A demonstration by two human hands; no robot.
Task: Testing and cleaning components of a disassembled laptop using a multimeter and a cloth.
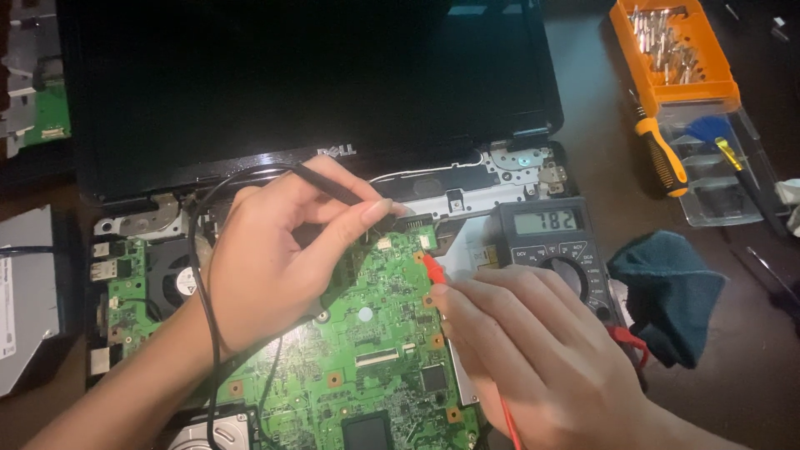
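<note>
The left hand (267, 258) pinches a slim black probe (329, 185) and the right hand (533, 350) a red probe (433, 268), both light, rigid, pencil-gripped, tips on the fragile-looking green motherboard (367, 350).

Beneath both hands: circuit board (367, 350). Behind them, laptop screen (308, 83). Just right of the right hand (533, 350): multimeter (554, 250), then a cloth (667, 292). Left of the left hand (275, 258): fan (171, 279), possibly a drive (29, 292) beyond.
</note>
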